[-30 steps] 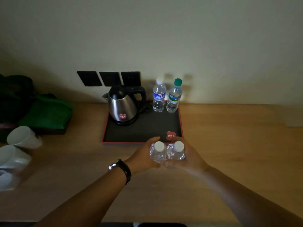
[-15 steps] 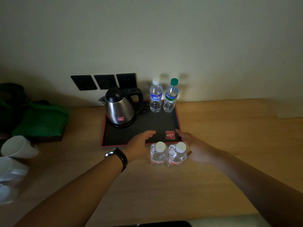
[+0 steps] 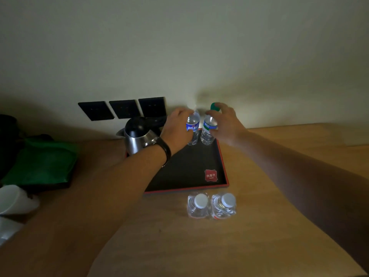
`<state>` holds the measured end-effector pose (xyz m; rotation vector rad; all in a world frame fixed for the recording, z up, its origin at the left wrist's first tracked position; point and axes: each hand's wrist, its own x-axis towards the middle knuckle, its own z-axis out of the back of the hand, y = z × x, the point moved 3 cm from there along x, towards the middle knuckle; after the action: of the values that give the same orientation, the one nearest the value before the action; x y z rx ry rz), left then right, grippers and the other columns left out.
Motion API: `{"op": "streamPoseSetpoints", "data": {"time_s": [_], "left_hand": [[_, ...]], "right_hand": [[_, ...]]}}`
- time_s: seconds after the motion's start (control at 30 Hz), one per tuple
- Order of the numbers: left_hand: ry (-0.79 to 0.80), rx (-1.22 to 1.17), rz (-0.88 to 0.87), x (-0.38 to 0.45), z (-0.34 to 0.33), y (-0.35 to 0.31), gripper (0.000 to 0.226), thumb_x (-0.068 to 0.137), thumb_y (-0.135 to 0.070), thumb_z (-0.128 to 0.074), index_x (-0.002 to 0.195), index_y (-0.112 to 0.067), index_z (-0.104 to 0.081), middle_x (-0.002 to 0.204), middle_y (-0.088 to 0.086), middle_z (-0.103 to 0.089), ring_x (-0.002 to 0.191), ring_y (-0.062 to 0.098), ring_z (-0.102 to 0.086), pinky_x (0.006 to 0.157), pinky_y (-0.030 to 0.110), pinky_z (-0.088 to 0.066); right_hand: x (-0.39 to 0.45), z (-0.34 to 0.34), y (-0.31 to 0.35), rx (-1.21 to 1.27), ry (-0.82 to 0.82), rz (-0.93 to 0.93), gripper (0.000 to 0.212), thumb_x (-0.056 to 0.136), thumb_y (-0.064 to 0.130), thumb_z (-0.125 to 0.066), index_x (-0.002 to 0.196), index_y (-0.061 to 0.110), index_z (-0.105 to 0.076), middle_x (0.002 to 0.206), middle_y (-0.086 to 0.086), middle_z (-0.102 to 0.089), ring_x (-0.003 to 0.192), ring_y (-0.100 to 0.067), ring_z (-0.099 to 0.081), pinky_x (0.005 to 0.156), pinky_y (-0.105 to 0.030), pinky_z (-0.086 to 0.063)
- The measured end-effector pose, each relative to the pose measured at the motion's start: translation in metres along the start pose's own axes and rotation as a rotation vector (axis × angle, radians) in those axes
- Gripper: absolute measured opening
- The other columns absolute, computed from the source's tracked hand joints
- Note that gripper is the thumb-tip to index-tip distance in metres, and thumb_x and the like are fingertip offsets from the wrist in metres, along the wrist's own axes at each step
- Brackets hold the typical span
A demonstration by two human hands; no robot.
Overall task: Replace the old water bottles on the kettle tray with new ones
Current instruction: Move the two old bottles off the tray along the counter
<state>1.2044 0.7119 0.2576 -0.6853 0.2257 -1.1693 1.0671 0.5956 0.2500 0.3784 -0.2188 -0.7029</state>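
Note:
Two old water bottles stand at the back right corner of the black, red-rimmed kettle tray (image 3: 185, 172). One has a blue label (image 3: 193, 134), the other a green cap (image 3: 208, 134). My left hand (image 3: 177, 128) wraps the blue-label bottle from the left and hides its cap. My right hand (image 3: 226, 124) holds the green-cap bottle at the neck, thumb in front. Both bottles still rest on the tray. Two new clear bottles with white caps (image 3: 198, 205) (image 3: 223, 204) stand side by side on the wooden counter, just in front of the tray's front right corner.
A steel kettle (image 3: 137, 136) with a black lid sits at the tray's back left, partly behind my left forearm. Black wall sockets (image 3: 123, 108) are above it. A green cloth (image 3: 40, 162) and white cups (image 3: 16, 198) lie at the far left of the counter.
Both hands let go of the two new bottles, left them on the counter, and reached back over the tray to the two old bottles. The camera moved closer.

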Motion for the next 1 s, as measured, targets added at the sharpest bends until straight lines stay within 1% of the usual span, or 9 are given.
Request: {"op": "streamPoseSetpoints", "data": {"time_s": [0.1, 0.2, 0.27, 0.33, 0.5, 0.63, 0.73, 0.9, 1.0], "left_hand": [[0.051, 0.051, 0.028, 0.035, -0.003, -0.001, 0.068, 0.085, -0.006, -0.067, 0.146, -0.009, -0.038, 0.154, 0.016, -0.033, 0.143, 0.031, -0.030, 0.116, 0.035, -0.027], [0.157, -0.004, 0.096, 0.060, -0.010, 0.003, 0.073, 0.087, -0.014, -0.066, 0.150, -0.009, -0.030, 0.152, 0.018, -0.040, 0.138, 0.032, -0.039, 0.110, 0.036, -0.033], [0.186, -0.027, 0.156, 0.069, -0.014, 0.010, 0.068, 0.085, -0.019, -0.070, 0.145, -0.009, -0.040, 0.140, 0.019, -0.053, 0.128, 0.035, -0.050, 0.101, 0.036, -0.041], [0.155, 0.001, 0.166, 0.074, -0.018, 0.014, 0.049, 0.081, -0.019, -0.075, 0.125, -0.006, -0.056, 0.122, 0.019, -0.063, 0.112, 0.036, -0.058, 0.091, 0.038, -0.047], [0.086, -0.111, 0.245, 0.073, -0.024, 0.018, 0.033, 0.082, -0.016, -0.074, 0.113, -0.010, -0.062, 0.112, 0.012, -0.067, 0.102, 0.029, -0.062, 0.082, 0.034, -0.048], [0.085, -0.095, 0.193, 0.075, -0.020, 0.003, 0.033, 0.079, -0.020, -0.075, 0.109, -0.013, -0.065, 0.109, 0.010, -0.069, 0.098, 0.027, -0.062, 0.082, 0.035, -0.050], [0.089, -0.124, 0.113, 0.077, -0.014, -0.025, 0.034, 0.079, -0.022, -0.077, 0.110, -0.015, -0.065, 0.109, 0.005, -0.068, 0.092, 0.019, -0.059, 0.077, 0.029, -0.043], [0.191, -0.102, -0.065, 0.082, -0.030, -0.105, 0.033, 0.080, -0.022, -0.075, 0.109, -0.012, -0.064, 0.109, 0.007, -0.068, 0.096, 0.022, -0.061, 0.079, 0.029, -0.045], [0.260, -0.146, -0.120, 0.076, -0.062, -0.157, 0.034, 0.081, -0.022, -0.074, 0.111, -0.013, -0.064, 0.110, 0.005, -0.067, 0.099, 0.022, -0.062, 0.080, 0.029, -0.047]], "right_hand": [[0.025, 0.001, -0.011, -0.010, 0.082, -0.116, 0.076, 0.083, 0.015, -0.074, 0.149, 0.021, -0.038, 0.159, -0.016, -0.018, 0.140, -0.043, -0.024, 0.107, -0.047, -0.034], [0.035, -0.002, -0.019, 0.096, 0.112, -0.154, 0.078, 0.084, 0.012, -0.072, 0.151, 0.021, -0.032, 0.144, -0.020, -0.041, 0.125, -0.039, -0.046, 0.095, -0.033, -0.041], [0.036, -0.003, -0.021, 0.119, 0.079, -0.168, 0.076, 0.086, 0.012, -0.072, 0.150, 0.020, -0.032, 0.135, -0.019, -0.049, 0.119, -0.036, -0.052, 0.090, -0.032, -0.041], [0.035, -0.004, -0.023, 0.144, 0.035, -0.210, 0.073, 0.088, 0.015, -0.071, 0.150, 0.016, -0.031, 0.136, -0.018, -0.051, 0.120, -0.034, -0.052, 0.094, -0.036, -0.042], [0.033, -0.003, -0.021, 0.196, -0.043, -0.231, 0.032, 0.093, 0.013, -0.065, 0.121, 0.005, -0.052, 0.110, -0.018, -0.063, 0.095, -0.033, -0.059, 0.075, -0.036, -0.045], [0.023, 0.004, -0.016, 0.255, -0.084, -0.200, 0.029, 0.093, 0.015, -0.066, 0.117, 0.006, -0.052, 0.099, -0.012, -0.061, 0.084, -0.029, -0.057, 0.067, -0.031, -0.039], [0.008, 0.029, -0.025, 0.312, -0.155, -0.199, 0.031, 0.092, 0.018, -0.068, 0.117, 0.007, -0.053, 0.095, -0.007, -0.060, 0.082, -0.025, -0.056, 0.067, -0.029, -0.037], [-0.038, 0.082, -0.070, 0.353, -0.260, -0.257, 0.034, 0.090, 0.022, -0.070, 0.118, 0.007, -0.056, 0.106, -0.011, -0.065, 0.094, -0.027, -0.060, 0.076, -0.033, -0.045], [-0.079, 0.109, -0.111, 0.346, -0.302, -0.339, 0.032, 0.089, 0.024, -0.072, 0.115, 0.012, -0.057, 0.105, -0.007, -0.066, 0.092, -0.025, -0.060, 0.073, -0.030, -0.044]]}}
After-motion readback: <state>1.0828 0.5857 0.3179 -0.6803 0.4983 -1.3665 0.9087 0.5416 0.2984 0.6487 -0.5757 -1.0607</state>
